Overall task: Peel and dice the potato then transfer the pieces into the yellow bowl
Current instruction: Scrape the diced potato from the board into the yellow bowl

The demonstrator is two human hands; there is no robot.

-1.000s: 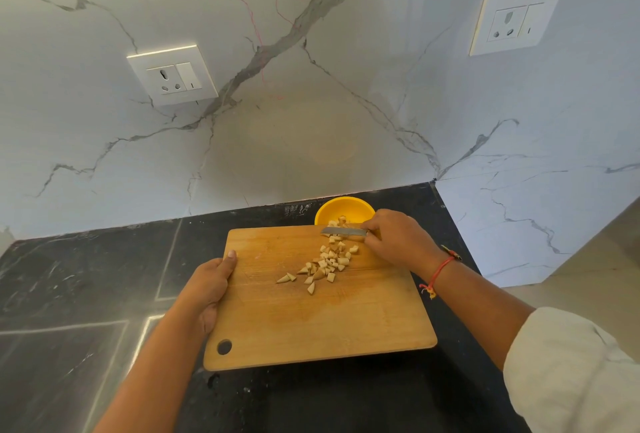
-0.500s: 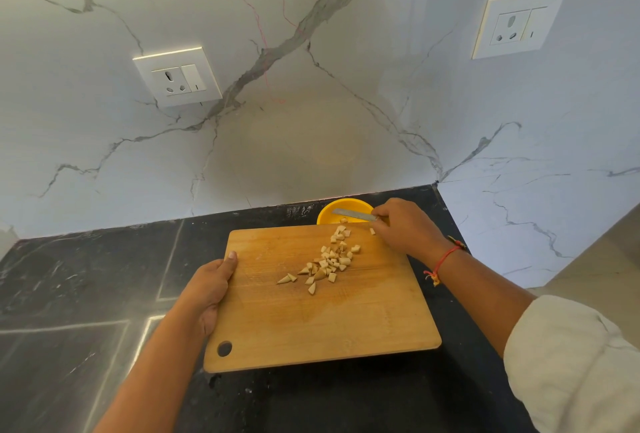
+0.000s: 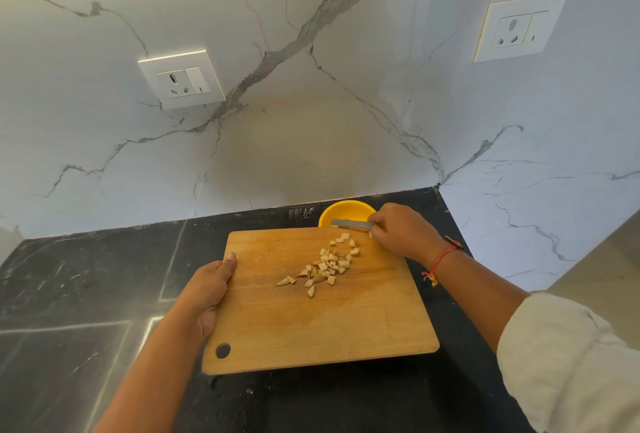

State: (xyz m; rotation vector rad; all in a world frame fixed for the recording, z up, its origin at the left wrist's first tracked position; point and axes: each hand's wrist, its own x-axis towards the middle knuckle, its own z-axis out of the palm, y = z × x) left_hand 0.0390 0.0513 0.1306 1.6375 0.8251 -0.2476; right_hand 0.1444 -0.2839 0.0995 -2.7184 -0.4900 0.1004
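Observation:
A wooden cutting board [image 3: 322, 328] lies on the black counter, its far edge against the yellow bowl [image 3: 346, 210]. Several diced potato pieces [image 3: 325, 266] are scattered across the board's upper middle. My left hand [image 3: 211, 287] grips the board's left edge, thumb on top. My right hand [image 3: 401, 231] holds a knife [image 3: 351, 223], its blade lying flat over the board's far edge at the bowl's rim. The inside of the bowl is mostly hidden by the blade and board.
The black marble counter [image 3: 86, 294] runs left and ends at white marble walls meeting in a corner behind the bowl. Two wall sockets [image 3: 181, 80] [image 3: 519, 27] sit above. The counter's right edge drops off beside my right forearm.
My right hand has swept the knife away from the pile toward the bowl's rim, pushing some pieces off the board's far edge. The left hand and board have stayed put.

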